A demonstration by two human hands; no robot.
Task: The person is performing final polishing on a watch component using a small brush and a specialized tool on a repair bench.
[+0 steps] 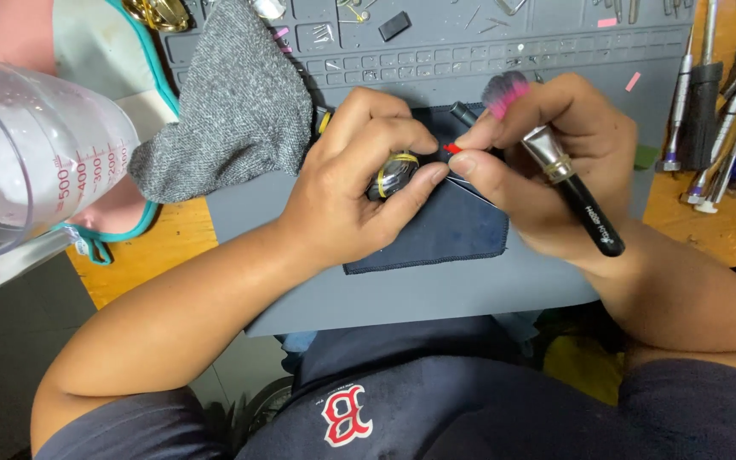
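Note:
My left hand (359, 183) grips a small round watch case (396, 173) with a gold rim, held over a dark blue cloth (457, 230). My right hand (547, 162) touches the case with a thin tool that has a red tip (452, 148), pinched between thumb and forefinger. A black-handled brush (555, 162) with pink bristles is tucked between the same hand's fingers. Both hands hover above a grey work mat (436, 290).
A clear plastic measuring jug (36, 162) stands at the left. A grey knitted cloth (223, 111) lies on the mat's left part. Several screwdrivers and hand tools (717, 119) rest on the wooden bench at the right. Small parts sit in the mat's far compartments.

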